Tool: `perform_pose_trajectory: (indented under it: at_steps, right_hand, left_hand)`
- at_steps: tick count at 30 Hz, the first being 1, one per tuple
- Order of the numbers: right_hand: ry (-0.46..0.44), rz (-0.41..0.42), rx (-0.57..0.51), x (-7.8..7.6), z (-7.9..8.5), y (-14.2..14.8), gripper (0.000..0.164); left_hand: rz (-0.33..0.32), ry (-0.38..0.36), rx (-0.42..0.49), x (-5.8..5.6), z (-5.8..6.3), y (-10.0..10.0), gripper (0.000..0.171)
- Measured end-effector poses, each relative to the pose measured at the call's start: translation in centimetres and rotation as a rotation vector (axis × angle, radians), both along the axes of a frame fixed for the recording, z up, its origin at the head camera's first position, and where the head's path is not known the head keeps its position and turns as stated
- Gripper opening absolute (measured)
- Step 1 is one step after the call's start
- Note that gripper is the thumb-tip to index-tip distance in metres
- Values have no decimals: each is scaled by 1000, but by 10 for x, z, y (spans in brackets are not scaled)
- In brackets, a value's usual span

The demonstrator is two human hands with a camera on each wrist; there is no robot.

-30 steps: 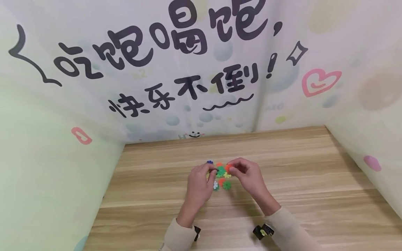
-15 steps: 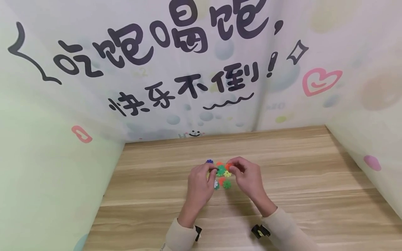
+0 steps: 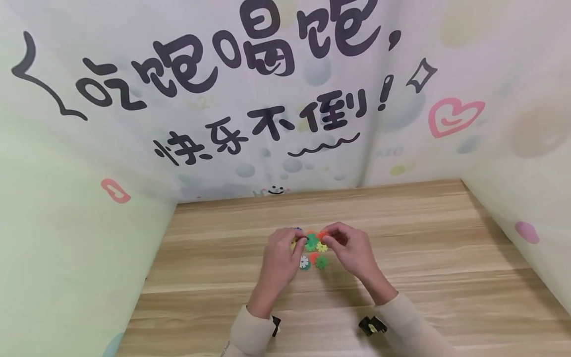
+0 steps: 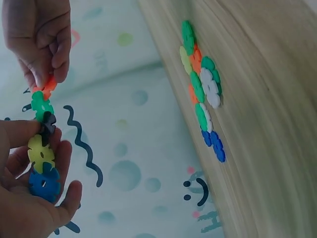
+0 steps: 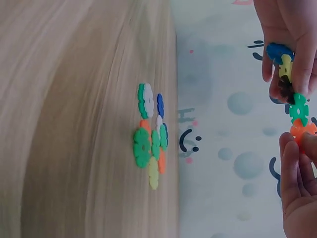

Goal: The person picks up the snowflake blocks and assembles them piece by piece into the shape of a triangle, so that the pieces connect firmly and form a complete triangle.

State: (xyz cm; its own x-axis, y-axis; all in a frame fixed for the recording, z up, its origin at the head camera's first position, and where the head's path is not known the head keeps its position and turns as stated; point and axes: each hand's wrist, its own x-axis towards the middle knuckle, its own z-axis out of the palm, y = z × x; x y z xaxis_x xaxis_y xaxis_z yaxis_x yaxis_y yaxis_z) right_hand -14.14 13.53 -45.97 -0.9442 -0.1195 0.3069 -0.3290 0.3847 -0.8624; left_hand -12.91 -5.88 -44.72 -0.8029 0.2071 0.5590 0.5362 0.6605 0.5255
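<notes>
A short chain of notched plastic snowflake discs is held up between both hands. Its blue disc (image 4: 44,183), yellow disc (image 4: 40,153), black disc (image 4: 48,126), green disc (image 4: 42,104) and orange disc (image 4: 45,88) run in a row. My left hand (image 3: 281,253) pinches the chain at the black disc between thumb and finger, the blue end lying along the palm side. At the other end, my right hand (image 3: 352,248) pinches the orange disc, which joins the green one. Fingertips cover part of the orange disc.
Below the hands, loose discs lie in a cluster on the wooden table (image 3: 214,258). Among them are a white disc (image 4: 209,88), a green disc (image 5: 142,148), a yellow disc (image 5: 153,173) and a blue disc (image 4: 218,147). A printed fabric wall (image 3: 250,148) stands behind the table.
Both hands keep their hold on the chain. The left hand has shifted slightly left, and the orange disc at the right fingertips sits a little farther up and left in the head view.
</notes>
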Motion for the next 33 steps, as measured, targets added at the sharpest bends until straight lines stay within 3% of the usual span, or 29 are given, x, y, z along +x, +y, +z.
perform_pose_trajectory:
  at_steps: [4,7,10,13,16,18,22,25,29,33]
  right_hand:
    - [-80,-12,-73,1,-3,-2,9]
    - [-133,-32,-137,1,-6,-3,10]
    - [-165,-51,-170,2,-7,-5,11]
    - [-169,-69,-191,2,-7,-7,12]
    - [-155,-79,-236,3,-7,-10,14]
    - [-135,-80,-263,5,-9,-14,15]
    - [-70,-84,-245,9,-12,-23,13]
    - [-36,-87,-209,12,-15,-29,13]
    - [-13,-76,-198,15,-18,-35,16]
    - [-2,-31,-198,17,-19,-36,16]
  left_hand:
    - [44,19,32,-2,-2,-2,23]
    - [140,80,111,-1,-4,-3,28]
    - [234,140,251,4,-6,-4,22]
    - [274,151,357,9,-9,-2,11]
    - [250,78,399,12,-15,3,5]
    - [212,-15,407,13,-19,7,6]
    - [143,-227,418,13,-26,16,19]
    - [130,-340,449,14,-27,20,30]
    - [138,-420,513,15,-26,20,33]
    - [141,-455,570,15,-25,19,27]
